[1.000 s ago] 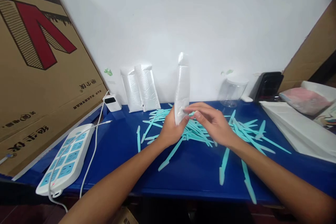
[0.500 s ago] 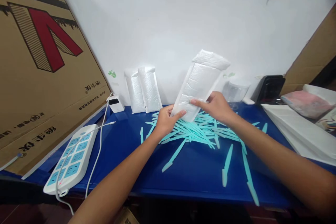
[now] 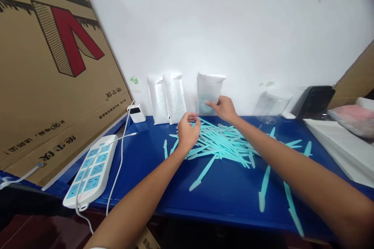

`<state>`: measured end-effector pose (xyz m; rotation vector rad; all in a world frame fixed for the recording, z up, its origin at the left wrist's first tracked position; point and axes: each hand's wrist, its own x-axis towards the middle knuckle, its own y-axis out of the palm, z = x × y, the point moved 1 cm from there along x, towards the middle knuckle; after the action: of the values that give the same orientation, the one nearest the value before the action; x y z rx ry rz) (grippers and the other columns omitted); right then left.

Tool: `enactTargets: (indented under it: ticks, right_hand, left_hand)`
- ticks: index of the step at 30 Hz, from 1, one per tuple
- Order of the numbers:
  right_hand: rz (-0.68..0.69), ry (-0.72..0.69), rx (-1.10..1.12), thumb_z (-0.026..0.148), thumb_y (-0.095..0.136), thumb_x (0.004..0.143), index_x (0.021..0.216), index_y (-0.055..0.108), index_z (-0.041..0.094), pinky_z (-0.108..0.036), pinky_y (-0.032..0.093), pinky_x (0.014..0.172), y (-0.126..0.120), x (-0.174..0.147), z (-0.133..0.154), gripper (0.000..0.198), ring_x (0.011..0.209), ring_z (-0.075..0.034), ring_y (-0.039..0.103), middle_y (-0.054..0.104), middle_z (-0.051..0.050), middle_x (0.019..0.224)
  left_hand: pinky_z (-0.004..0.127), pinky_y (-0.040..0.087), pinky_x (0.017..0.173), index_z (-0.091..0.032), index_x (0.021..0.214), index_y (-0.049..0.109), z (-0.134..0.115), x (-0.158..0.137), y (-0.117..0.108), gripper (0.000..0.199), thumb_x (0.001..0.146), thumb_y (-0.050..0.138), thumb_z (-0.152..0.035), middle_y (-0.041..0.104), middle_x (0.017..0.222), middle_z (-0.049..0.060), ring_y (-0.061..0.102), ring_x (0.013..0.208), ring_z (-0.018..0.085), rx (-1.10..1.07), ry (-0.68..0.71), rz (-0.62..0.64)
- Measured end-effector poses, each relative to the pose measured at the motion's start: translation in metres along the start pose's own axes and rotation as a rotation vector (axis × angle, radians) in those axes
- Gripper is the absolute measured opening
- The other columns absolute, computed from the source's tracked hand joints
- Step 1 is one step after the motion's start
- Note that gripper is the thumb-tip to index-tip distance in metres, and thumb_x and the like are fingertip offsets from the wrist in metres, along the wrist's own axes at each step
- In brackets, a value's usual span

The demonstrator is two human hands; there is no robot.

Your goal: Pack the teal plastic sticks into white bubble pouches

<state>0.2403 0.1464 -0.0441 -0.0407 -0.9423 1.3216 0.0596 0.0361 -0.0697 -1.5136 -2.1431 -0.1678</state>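
At the wall, my right hand [image 3: 224,108] pinches a white padded envelope [image 3: 209,87] by its lower right side, thumb on the front. The envelope stands nearly upright, and its lower part has a bluish tint. My left hand [image 3: 188,130] is raised over the left side of the pile, fingers bent, thumb apart and nothing visible between them. Beneath both hands spreads a heap of thin teal eyebrow razors [image 3: 222,144] with pale caps. Left of my left hand, two silvery padded envelopes [image 3: 177,99] lean side by side against the wall.
A white power strip [image 3: 92,171] with cables and a small white device [image 3: 136,113] are at left, beside a large cardboard box [image 3: 58,85]. On the right are a clear jar [image 3: 271,107], a black object [image 3: 317,101] and stacked white envelopes [image 3: 344,151]. Loose razors lie near the front edge.
The padded envelope has gone from both hands' hold over the pile to the wall, in my right hand alone. My left hand has let go of it. The view has shifted slightly.
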Motion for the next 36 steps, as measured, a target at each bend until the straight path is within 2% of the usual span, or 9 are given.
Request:
enactTargets:
  ticks: [8, 14, 21, 25, 28, 30, 32, 35, 36]
  right_hand:
    - [0.134, 0.002, 0.061, 0.050, 0.072, 0.084, 0.086, 0.076, 0.013, -0.031, 0.045, 0.065, 0.010, 0.004, -0.011, 0.037, 0.070, -0.021, 0.060, 0.075, -0.009, 0.080]
    - [0.272, -0.030, 0.259, 0.048, 0.073, 0.087, 0.110, 0.075, 0.011, -0.034, 0.057, 0.076, 0.020, 0.010, -0.007, 0.044, 0.089, -0.026, 0.072, 0.081, -0.013, 0.104]
    - [0.256, -0.031, 0.282, 0.040, 0.070, 0.091, 0.117, 0.072, 0.009, -0.032, 0.055, 0.077, 0.044, 0.019, 0.002, 0.041, 0.091, -0.023, 0.071, 0.080, -0.014, 0.111]
    - [0.256, -0.012, 0.208, 0.041, 0.076, 0.087, 0.112, 0.074, 0.011, -0.031, 0.053, 0.075, 0.041, 0.021, 0.003, 0.039, 0.085, -0.021, 0.070, 0.080, -0.012, 0.107]
    - [0.267, 0.012, 0.116, 0.041, 0.085, 0.079, 0.101, 0.077, 0.012, -0.030, 0.050, 0.069, 0.013, 0.014, 0.003, 0.038, 0.076, -0.020, 0.067, 0.080, -0.011, 0.093]
    - [0.265, 0.020, 0.060, 0.041, 0.084, 0.081, 0.092, 0.078, 0.014, -0.031, 0.049, 0.070, -0.023, 0.004, 0.001, 0.030, 0.074, -0.020, 0.066, 0.079, -0.010, 0.086]
    - [0.274, 0.029, 0.022, 0.042, 0.080, 0.085, 0.086, 0.079, 0.016, -0.032, 0.048, 0.072, -0.070, -0.011, -0.004, 0.026, 0.074, -0.020, 0.067, 0.078, -0.009, 0.080]
    - [0.377, 0.112, -0.098, 0.053, 0.069, 0.092, 0.079, 0.078, 0.016, -0.034, 0.045, 0.069, -0.152, -0.042, -0.028, 0.040, 0.070, -0.020, 0.068, 0.077, -0.012, 0.075]
    - [0.353, 0.154, -0.190, 0.056, 0.069, 0.091, 0.074, 0.077, 0.016, -0.036, 0.044, 0.068, -0.180, -0.053, -0.041, 0.045, 0.067, -0.020, 0.067, 0.075, -0.013, 0.072]
  left_hand:
    - [0.031, 0.052, 0.077, -0.019, 0.098, 0.068, 0.005, 0.004, -0.002, 0.013, 0.085, 0.068, -0.015, 0.074, 0.092, 0.005, 0.070, 0.089, 0.020, 0.026, -0.027, -0.037]
    - [0.034, 0.054, 0.082, -0.018, 0.099, 0.069, 0.012, 0.005, -0.002, 0.016, 0.083, 0.069, -0.014, 0.075, 0.092, 0.006, 0.070, 0.089, 0.021, 0.036, -0.044, -0.008]
    - [0.039, 0.055, 0.088, -0.018, 0.097, 0.069, 0.016, 0.007, -0.001, 0.015, 0.083, 0.070, -0.016, 0.075, 0.090, 0.006, 0.071, 0.089, 0.022, 0.049, -0.050, 0.031]
    - [0.039, 0.056, 0.089, -0.018, 0.098, 0.069, 0.015, 0.006, -0.002, 0.015, 0.083, 0.070, -0.017, 0.075, 0.089, 0.006, 0.072, 0.089, 0.022, 0.057, -0.051, 0.034]
    - [0.038, 0.055, 0.088, -0.019, 0.099, 0.069, 0.013, 0.005, -0.002, 0.016, 0.083, 0.069, -0.017, 0.075, 0.090, 0.006, 0.072, 0.090, 0.022, 0.062, -0.050, 0.040]
    - [0.038, 0.055, 0.088, -0.019, 0.099, 0.069, 0.012, 0.004, -0.001, 0.016, 0.083, 0.069, -0.017, 0.075, 0.091, 0.006, 0.072, 0.090, 0.022, 0.065, -0.049, 0.047]
    - [0.038, 0.055, 0.088, -0.019, 0.099, 0.069, 0.011, 0.003, -0.001, 0.017, 0.083, 0.069, -0.017, 0.075, 0.092, 0.006, 0.071, 0.091, 0.022, 0.066, -0.045, 0.054]
    - [0.038, 0.054, 0.088, -0.018, 0.100, 0.069, 0.010, 0.003, 0.000, 0.017, 0.083, 0.069, -0.017, 0.075, 0.093, 0.006, 0.071, 0.091, 0.022, 0.063, -0.031, 0.065]
    - [0.038, 0.054, 0.088, -0.018, 0.100, 0.069, 0.010, 0.003, 0.001, 0.016, 0.084, 0.069, -0.017, 0.075, 0.093, 0.006, 0.071, 0.091, 0.022, 0.062, -0.024, 0.067]
